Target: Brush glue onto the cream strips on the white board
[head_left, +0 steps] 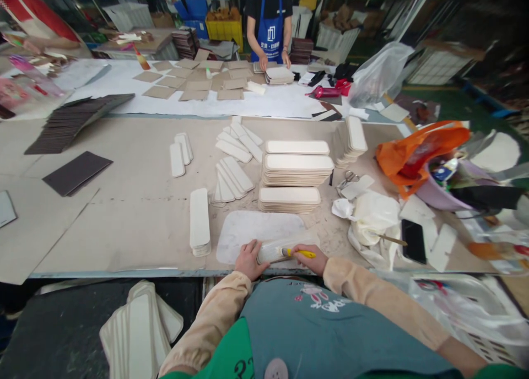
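My right hand (311,258) is closed around the yellow handle of a small brush (285,252). The bristles rest on a whitish rounded strip (269,252) near the table's front edge. My left hand (248,260) is at the strip's left end, thumb and forefinger on either side of it. Beneath lies a translucent white sheet (256,230) with rounded corners. Beyond the sheet stand neat stacks of cream rounded strips (297,163). Fanned strips (233,179) lie to their left, and a narrow upright-lying stack (200,219) is nearer my left hand.
To the right are a white plastic bag (374,216), scissors (349,179), a black phone (413,240) and a purple basin (444,194) with an orange bag. Dark sheets (77,172) lie left. More strips (138,329) rest on a low black surface. A co-worker (269,32) stands across the table.
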The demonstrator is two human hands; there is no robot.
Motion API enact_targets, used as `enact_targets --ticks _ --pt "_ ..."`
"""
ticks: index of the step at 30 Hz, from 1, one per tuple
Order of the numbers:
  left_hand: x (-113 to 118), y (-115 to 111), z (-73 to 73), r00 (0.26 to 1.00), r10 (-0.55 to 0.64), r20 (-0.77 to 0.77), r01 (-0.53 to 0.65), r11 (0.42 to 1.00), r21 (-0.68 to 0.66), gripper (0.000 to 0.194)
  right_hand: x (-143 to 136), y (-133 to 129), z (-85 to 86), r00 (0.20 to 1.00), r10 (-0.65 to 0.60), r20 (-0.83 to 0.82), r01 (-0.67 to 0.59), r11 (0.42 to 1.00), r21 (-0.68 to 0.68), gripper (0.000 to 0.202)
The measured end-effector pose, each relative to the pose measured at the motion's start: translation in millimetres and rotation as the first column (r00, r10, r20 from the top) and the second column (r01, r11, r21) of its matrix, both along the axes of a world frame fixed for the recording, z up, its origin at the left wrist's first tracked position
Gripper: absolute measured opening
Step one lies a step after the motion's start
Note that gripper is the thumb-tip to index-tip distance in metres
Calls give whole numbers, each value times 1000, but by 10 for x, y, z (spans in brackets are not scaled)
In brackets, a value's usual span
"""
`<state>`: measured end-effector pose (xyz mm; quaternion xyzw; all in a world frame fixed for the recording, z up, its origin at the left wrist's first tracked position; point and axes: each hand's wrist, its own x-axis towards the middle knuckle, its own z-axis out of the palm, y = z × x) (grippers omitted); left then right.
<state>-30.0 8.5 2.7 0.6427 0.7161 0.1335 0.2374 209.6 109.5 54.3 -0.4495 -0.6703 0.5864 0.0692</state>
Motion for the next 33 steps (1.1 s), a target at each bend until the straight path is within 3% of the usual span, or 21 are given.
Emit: enact_targets --ticks 8,12,15,20,22,26,31,33 --pt "32 24 66 1000 15 -21 -16 1000 -25 70 608 216 47 973 -213 90 205 975 89 31" --pt "42 28 85 999 26 -22 -27 999 -26 68 762 291 95 960 -247 134 221 958 181 31" --pt "41 25 74 999 28 -21 -29 999 -30 68 793 315 172 966 -210 149 152 932 329 27" --pt "29 11 10 1000 10 -24 -10 1000 3 69 691 300 330 972 -104 212 -40 813 580 23" --pt "25 8 -11 1000 7 -29 -7 1000 9 68 585 271 343 942 -29 335 -186 786 590 24" --pt "24 8 -18 999 9 -36 -10 1000 -10 68 303 162 254 803 92 589 -462 721 516 22" --pt "19 17 -10 999 -12 -37 12 1000 -3 69 -8 -11 164 771 228 594 -568 669 481 13" --pt "14 20 -16 999 -16 -44 16 1000 0 69 -87 -65 174 793 313 523 -579 654 487 16"
